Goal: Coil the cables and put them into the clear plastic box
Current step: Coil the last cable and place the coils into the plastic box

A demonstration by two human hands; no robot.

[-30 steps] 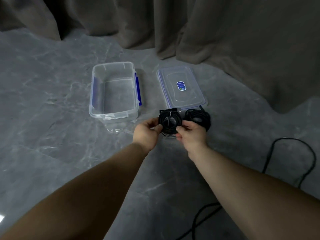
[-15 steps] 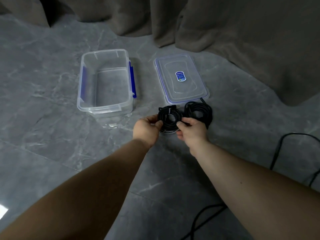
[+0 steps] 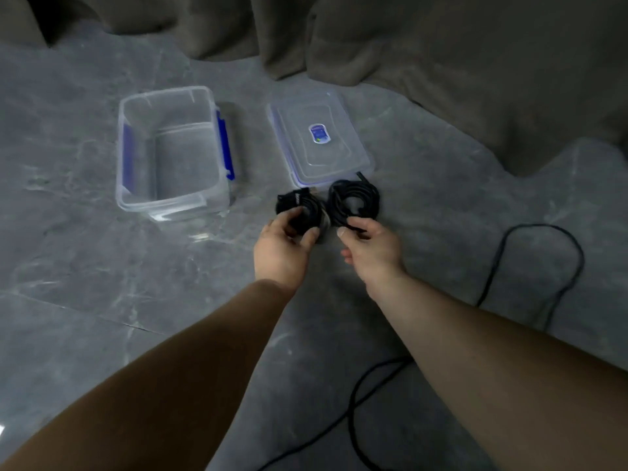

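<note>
Now | left hand [image 3: 282, 244] grips coiled cable [image 3: 299, 212] | right hand [image 3: 368, 241] pinches second coil [image 3: 354, 202] | next, likely: carry to clear box [image 3: 171, 205], ten o'clock

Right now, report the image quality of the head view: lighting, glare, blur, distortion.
Head view: dim, flat lighting; a bright glare patch on the floor just in front of the clear plastic box; soft blur on the left hand, right hand and coiled cables; wide-angle bending stretches both forearms.
</note>
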